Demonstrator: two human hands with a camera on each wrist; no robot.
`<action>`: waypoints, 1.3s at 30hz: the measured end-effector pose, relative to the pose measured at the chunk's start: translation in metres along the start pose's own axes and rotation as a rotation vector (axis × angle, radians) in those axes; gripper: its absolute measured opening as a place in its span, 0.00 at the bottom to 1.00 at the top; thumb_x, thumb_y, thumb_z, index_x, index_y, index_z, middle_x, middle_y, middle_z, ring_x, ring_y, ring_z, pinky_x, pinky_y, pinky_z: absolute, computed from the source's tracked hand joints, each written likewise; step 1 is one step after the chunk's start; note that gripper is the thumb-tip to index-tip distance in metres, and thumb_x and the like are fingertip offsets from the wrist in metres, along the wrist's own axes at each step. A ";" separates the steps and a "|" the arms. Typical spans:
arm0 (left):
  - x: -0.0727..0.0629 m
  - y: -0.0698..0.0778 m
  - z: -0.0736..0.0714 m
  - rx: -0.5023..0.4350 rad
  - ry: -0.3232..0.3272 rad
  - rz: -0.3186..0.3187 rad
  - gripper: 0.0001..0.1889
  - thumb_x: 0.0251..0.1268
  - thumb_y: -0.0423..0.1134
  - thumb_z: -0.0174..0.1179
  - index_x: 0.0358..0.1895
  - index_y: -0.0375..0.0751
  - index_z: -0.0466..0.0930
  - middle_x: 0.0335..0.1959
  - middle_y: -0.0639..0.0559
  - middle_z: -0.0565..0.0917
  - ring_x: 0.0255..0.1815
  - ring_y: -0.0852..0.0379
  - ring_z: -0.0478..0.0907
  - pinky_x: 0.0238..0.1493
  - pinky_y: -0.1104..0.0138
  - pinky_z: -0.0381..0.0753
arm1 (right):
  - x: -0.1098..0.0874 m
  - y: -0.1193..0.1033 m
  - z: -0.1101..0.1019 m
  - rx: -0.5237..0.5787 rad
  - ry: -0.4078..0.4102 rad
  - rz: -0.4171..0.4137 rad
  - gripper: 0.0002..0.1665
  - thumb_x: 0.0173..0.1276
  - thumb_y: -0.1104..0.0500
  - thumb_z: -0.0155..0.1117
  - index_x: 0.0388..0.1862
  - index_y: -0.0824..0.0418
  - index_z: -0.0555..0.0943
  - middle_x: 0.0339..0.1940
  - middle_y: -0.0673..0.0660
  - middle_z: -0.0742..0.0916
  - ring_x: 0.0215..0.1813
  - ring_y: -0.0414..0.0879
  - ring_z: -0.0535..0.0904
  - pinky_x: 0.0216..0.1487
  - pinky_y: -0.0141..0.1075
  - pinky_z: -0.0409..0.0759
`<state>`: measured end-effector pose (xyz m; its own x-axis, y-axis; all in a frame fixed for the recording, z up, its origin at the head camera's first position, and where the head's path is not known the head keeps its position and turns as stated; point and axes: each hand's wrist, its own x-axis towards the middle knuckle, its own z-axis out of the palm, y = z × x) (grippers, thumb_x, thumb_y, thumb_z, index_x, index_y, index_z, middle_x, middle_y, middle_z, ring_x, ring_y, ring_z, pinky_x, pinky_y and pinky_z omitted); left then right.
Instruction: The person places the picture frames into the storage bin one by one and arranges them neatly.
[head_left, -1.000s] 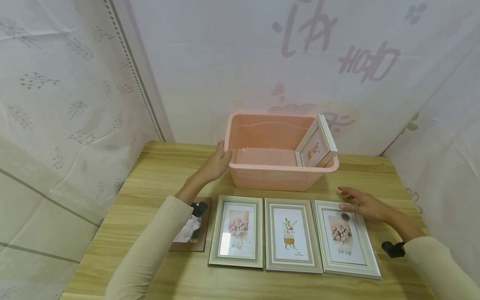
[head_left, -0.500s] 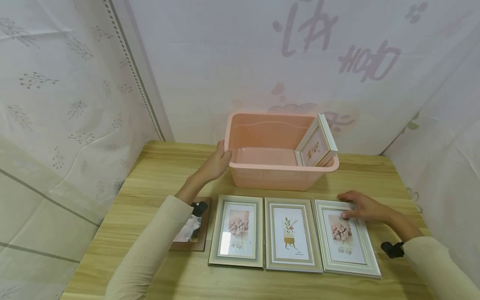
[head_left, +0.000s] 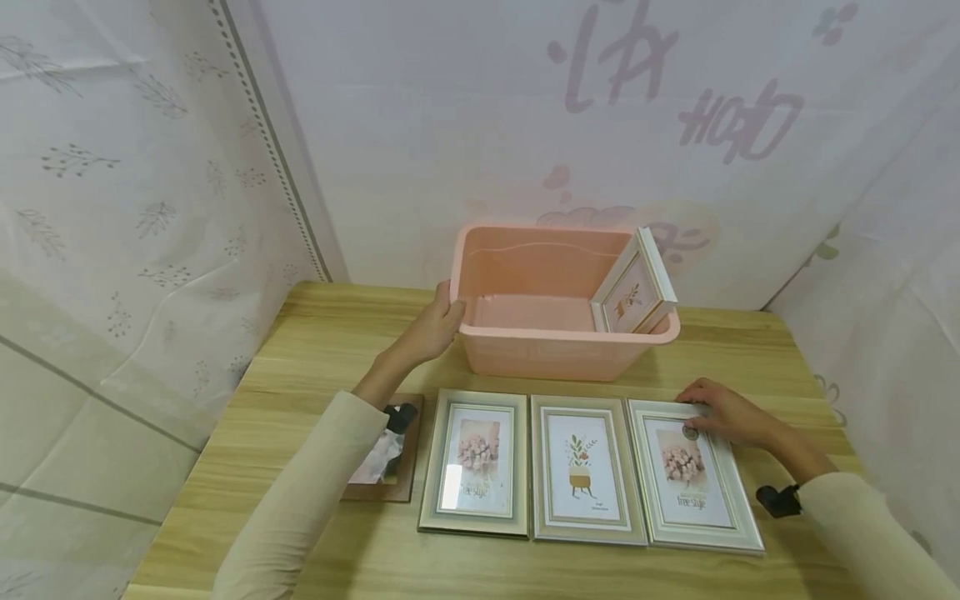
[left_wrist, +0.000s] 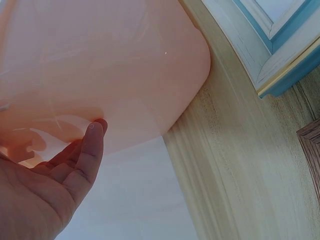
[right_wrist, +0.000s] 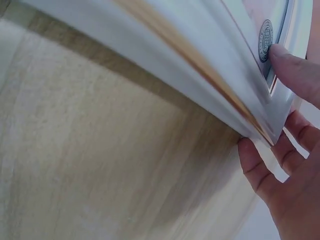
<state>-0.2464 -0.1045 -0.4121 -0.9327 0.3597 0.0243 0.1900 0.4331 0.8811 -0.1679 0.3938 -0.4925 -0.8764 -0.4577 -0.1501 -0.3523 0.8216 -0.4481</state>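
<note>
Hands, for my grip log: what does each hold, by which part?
Left hand: the bin, by its left rim. Right hand: the rightmost frame, by its far right corner.

One table, two hands: at the left hand, one bin holding one white frame; at the right hand, one silver frame; left of that hand, two pale frames; nearer than the left hand, one brown frame, the fifth in view.

1. Light, wood-grained counter.
2. Pale back wall covering with large mauve lettering.
3. Whitish left wall covering, printed with grey sprigs.
4. Dark dotted stripe slanting between those two coverings.
5. Pale, creased right wall covering.
</note>
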 end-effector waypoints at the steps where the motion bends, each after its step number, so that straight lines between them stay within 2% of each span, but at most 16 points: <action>1: 0.000 0.000 0.000 0.001 0.002 0.001 0.28 0.79 0.43 0.32 0.74 0.31 0.44 0.41 0.38 0.71 0.34 0.47 0.70 0.34 0.61 0.74 | 0.000 0.001 0.000 -0.001 0.005 -0.001 0.18 0.62 0.59 0.72 0.51 0.61 0.84 0.48 0.55 0.82 0.51 0.50 0.78 0.52 0.46 0.78; 8: 0.001 0.001 0.001 -0.005 0.002 -0.005 0.29 0.78 0.45 0.32 0.74 0.31 0.44 0.40 0.39 0.70 0.33 0.48 0.70 0.33 0.62 0.74 | -0.004 0.003 0.000 -0.010 0.066 -0.078 0.16 0.63 0.56 0.72 0.50 0.57 0.85 0.48 0.51 0.84 0.49 0.46 0.79 0.50 0.41 0.79; 12: 0.001 0.001 0.001 -0.008 0.003 -0.004 0.28 0.79 0.43 0.32 0.74 0.30 0.44 0.39 0.40 0.70 0.32 0.50 0.69 0.32 0.62 0.74 | -0.006 0.004 -0.007 0.021 0.072 -0.097 0.17 0.64 0.56 0.71 0.51 0.57 0.84 0.49 0.53 0.87 0.50 0.41 0.80 0.48 0.35 0.79; 17: 0.001 0.001 0.002 -0.013 0.003 -0.003 0.28 0.79 0.43 0.32 0.73 0.30 0.44 0.41 0.37 0.71 0.32 0.50 0.69 0.32 0.62 0.73 | -0.007 0.007 -0.018 0.099 0.015 -0.110 0.18 0.64 0.56 0.71 0.52 0.57 0.84 0.50 0.57 0.87 0.51 0.32 0.78 0.48 0.28 0.77; 20: 0.000 0.001 0.002 -0.010 0.000 -0.008 0.28 0.78 0.44 0.32 0.73 0.30 0.45 0.41 0.37 0.71 0.32 0.50 0.69 0.32 0.63 0.73 | -0.009 0.010 -0.024 0.159 -0.024 -0.136 0.19 0.64 0.58 0.71 0.54 0.59 0.84 0.51 0.61 0.87 0.51 0.30 0.78 0.46 0.28 0.78; 23: -0.001 0.001 0.002 -0.007 0.003 -0.007 0.29 0.77 0.44 0.32 0.73 0.29 0.45 0.41 0.38 0.71 0.32 0.49 0.70 0.32 0.63 0.74 | -0.011 0.010 -0.031 0.228 -0.067 -0.117 0.21 0.64 0.57 0.71 0.56 0.59 0.84 0.54 0.62 0.86 0.51 0.28 0.77 0.43 0.28 0.78; 27: -0.001 0.002 0.002 0.000 0.002 -0.006 0.28 0.78 0.44 0.32 0.73 0.30 0.45 0.42 0.37 0.71 0.33 0.48 0.70 0.33 0.62 0.74 | -0.013 0.009 -0.039 0.376 -0.126 -0.056 0.21 0.66 0.59 0.69 0.58 0.61 0.83 0.53 0.53 0.87 0.47 0.32 0.81 0.39 0.32 0.81; 31: -0.001 0.002 0.001 -0.003 -0.002 -0.013 0.27 0.79 0.43 0.32 0.73 0.30 0.45 0.42 0.34 0.71 0.31 0.49 0.68 0.32 0.61 0.72 | -0.013 0.007 -0.045 0.516 -0.203 -0.049 0.16 0.69 0.64 0.64 0.55 0.63 0.82 0.46 0.48 0.88 0.37 0.41 0.84 0.33 0.38 0.84; 36: 0.000 0.003 0.000 -0.001 -0.007 -0.017 0.27 0.79 0.42 0.31 0.73 0.31 0.45 0.45 0.30 0.71 0.31 0.49 0.68 0.32 0.62 0.72 | -0.012 0.004 -0.051 0.555 -0.281 -0.104 0.10 0.72 0.66 0.59 0.50 0.61 0.80 0.38 0.55 0.88 0.33 0.43 0.85 0.29 0.41 0.84; 39: -0.001 0.004 0.000 0.007 -0.007 -0.019 0.27 0.79 0.44 0.31 0.73 0.32 0.45 0.43 0.32 0.71 0.31 0.49 0.68 0.31 0.62 0.73 | -0.012 0.000 -0.057 0.574 -0.318 -0.097 0.15 0.73 0.66 0.58 0.56 0.63 0.78 0.38 0.54 0.89 0.31 0.47 0.87 0.28 0.43 0.85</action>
<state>-0.2447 -0.1031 -0.4087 -0.9340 0.3572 0.0043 0.1745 0.4456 0.8780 -0.1764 0.4186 -0.4408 -0.6788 -0.6708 -0.2988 -0.1170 0.5005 -0.8578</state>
